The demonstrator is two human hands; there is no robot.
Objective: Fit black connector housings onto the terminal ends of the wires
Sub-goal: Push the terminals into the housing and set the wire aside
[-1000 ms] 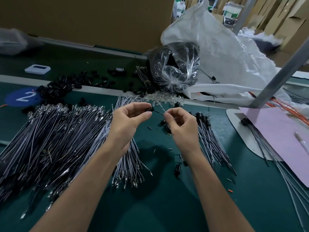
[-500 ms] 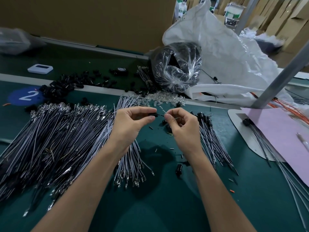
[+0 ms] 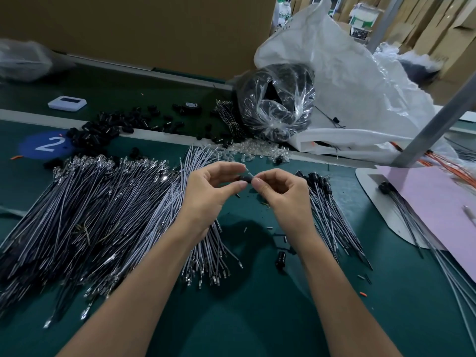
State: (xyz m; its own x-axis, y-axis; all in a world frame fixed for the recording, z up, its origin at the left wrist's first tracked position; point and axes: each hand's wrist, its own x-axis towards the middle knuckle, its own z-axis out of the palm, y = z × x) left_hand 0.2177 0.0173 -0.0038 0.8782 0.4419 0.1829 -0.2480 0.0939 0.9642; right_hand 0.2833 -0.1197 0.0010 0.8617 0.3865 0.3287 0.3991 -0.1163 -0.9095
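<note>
The gap's closed since a second ago: left grip and right grip now meet fingertip to fingertip above the desk. The left pinches the black housing, long axis level and aimed at the right grip, which pinches the wire just beside it. The push should run straight along that axis; the bare wire pile lies beyond the left grip.

One readable number.
A white "2" stands on a blue disc on the green table, far left of the fingers and slightly beyond them.
</note>
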